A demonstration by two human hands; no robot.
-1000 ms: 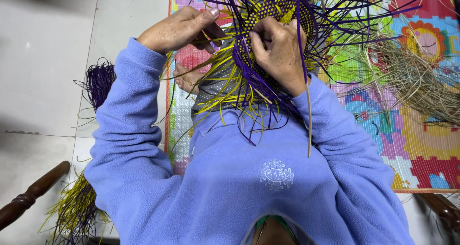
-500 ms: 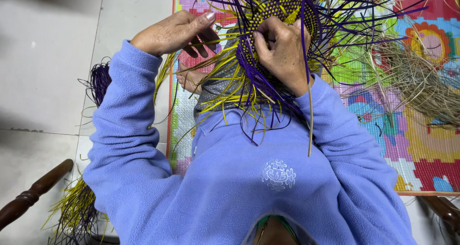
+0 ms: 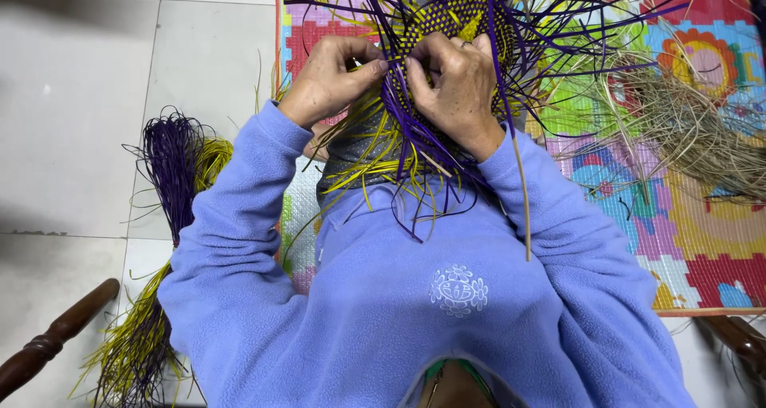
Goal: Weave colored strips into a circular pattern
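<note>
Two hands work at one piece of weaving held in front of the chest. The left hand (image 3: 331,77) is closed in a pinch, thumb and forefinger pressed on a purple strand at the near edge of the woven piece (image 3: 455,25). The right hand (image 3: 455,85) is curled over the same edge, fingers bent and gripping the weave and its strands, touching the left hand's fingertips (the two thumbs almost meet). The woven piece is a single rounded panel of yellow and purple checks, tilted toward the person, with many loose purple and yellow strands (image 3: 399,169) fanning out from it on all sides and hanging down over the lap.

Both arms are in the sleeves of one lavender fleece top (image 3: 415,312), which bears one pale embroidered emblem on the chest.

Under the work lies one foam puzzle mat (image 3: 702,240) in many colours, set on a floor of pale tiles (image 3: 80,97). On the mat to the right lies one tangle of straw-coloured fibre (image 3: 694,137). On the tiles to the left lies one long bundle of purple and yellow strands (image 3: 163,240), looped at the top and frayed at the bottom. Two dark turned wooden pieces show, one at the lower left corner (image 3: 52,344) and one at the lower right (image 3: 738,340).
</note>
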